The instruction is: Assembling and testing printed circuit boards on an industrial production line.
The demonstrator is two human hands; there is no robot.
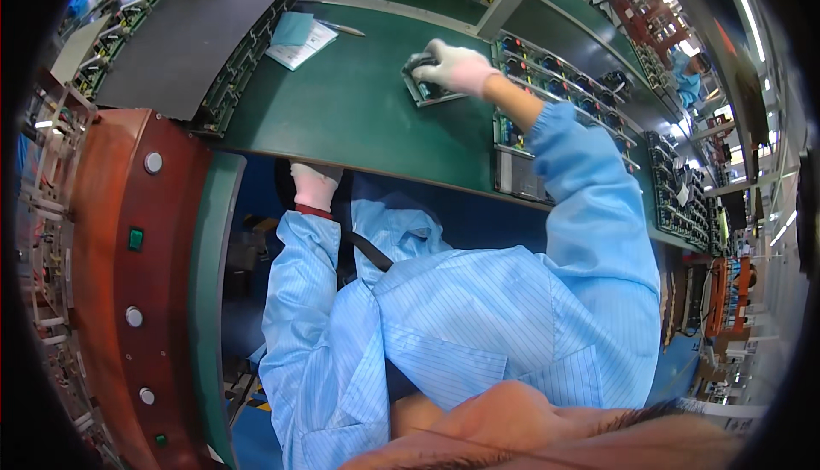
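nearest the camera, part of a face (512,423) is being shown along the lower border, and beyond it a blue striped smock (453,299) is being worn. at far left, a red housing (111,273) is being fitted with round silver buttons and green switches. above it, a dark sheet (196,34) is being borne up at the left end of the green work surface (359,128), with circuit boards being exposed along the sheet's sides. near the surface's far edge, toward its left end, a blue pad (293,29) is being laid partly over a printed white sheet (306,49). the gloved left hand (315,186) is being kept at the near edge; its fingers are being hidden there, so their state cannot be told. a pen (343,29) is being left just right of the pad. right of the surface's middle, toward the far edge, a small circuit board (434,92) is being gripped by the gloved right hand (457,69), its fingers being curled narrowly over the dark upper part. at the right end, rows of circuit boards (559,85) are being set out, and farther right a co-worker (687,85) is being seen.
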